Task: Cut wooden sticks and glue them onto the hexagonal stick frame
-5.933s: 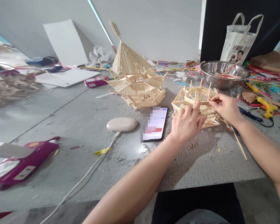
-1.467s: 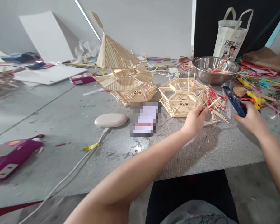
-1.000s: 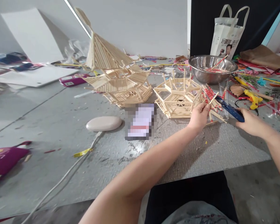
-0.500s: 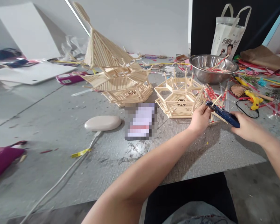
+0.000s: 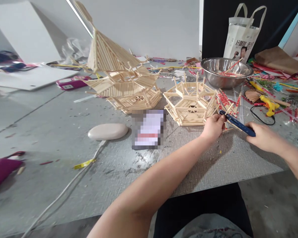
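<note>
My left hand (image 5: pixel 213 127) pinches a short wooden stick (image 5: pixel 229 108) just right of the open hexagonal stick frame (image 5: pixel 190 103). My right hand (image 5: pixel 262 135) grips a dark blue tool (image 5: pixel 238 124) that looks like a glue gun, its tip pointed left at the stick in my left fingers. A pile of red-and-white wrapped sticks (image 5: pixel 225 100) lies behind both hands. The finished stick pagoda (image 5: pixel 121 77) stands left of the frame.
A phone (image 5: pixel 149 129) and a pale oval pad (image 5: pixel 108 131) lie on the grey table (image 5: pixel 64 138). A steel bowl (image 5: pixel 225 76), a yellow glue gun (image 5: pixel 269 104), a white bag (image 5: pixel 243 33) and craft clutter fill the back right. A cable (image 5: pixel 72 181) crosses the left front.
Earlier both hands worked on the hexagonal frame. Since then my right hand picked up the blue tool and brought its tip left to the stick that my left hand holds.
</note>
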Motion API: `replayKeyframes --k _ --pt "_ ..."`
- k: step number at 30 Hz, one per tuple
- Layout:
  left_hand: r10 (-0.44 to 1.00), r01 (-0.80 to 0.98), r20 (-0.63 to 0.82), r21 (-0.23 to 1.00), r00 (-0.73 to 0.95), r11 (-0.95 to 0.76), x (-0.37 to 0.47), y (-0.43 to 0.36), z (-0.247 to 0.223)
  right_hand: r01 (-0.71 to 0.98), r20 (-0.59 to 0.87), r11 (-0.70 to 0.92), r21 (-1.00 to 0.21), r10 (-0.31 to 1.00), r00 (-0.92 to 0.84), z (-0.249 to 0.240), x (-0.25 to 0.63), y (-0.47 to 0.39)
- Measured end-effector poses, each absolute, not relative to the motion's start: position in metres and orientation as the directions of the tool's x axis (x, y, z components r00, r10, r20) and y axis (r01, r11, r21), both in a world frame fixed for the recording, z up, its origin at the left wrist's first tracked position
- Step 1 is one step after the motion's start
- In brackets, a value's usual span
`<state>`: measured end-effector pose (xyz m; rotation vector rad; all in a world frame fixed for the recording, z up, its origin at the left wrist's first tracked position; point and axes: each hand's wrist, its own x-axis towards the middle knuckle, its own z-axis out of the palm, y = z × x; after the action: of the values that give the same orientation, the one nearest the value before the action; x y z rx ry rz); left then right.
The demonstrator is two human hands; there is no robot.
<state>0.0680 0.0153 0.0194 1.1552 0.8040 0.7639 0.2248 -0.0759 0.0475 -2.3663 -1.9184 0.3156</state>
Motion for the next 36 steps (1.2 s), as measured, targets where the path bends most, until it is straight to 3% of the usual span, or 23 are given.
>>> replayKeyframes --k 12,29,36 --pt "0.838 0.060 -0.249 0.966 0.485 0.252 0.068 0.009 0.019 0.952 -0.229 -0.230 -0.201 0.956 0.183 0.046 0.229 -0.082" --pt "0.832 0.267 -0.260 0.954 0.491 0.140 0.070 0.015 -0.005 0.840 -0.444 -0.364 -0.403 0.880 0.169 0.035 0.226 -0.077" --pt "0.838 0.353 -0.273 0.930 0.472 0.104 0.072 0.016 -0.003 0.859 -0.433 -0.365 -0.359 0.881 0.193 0.034 0.223 -0.073"
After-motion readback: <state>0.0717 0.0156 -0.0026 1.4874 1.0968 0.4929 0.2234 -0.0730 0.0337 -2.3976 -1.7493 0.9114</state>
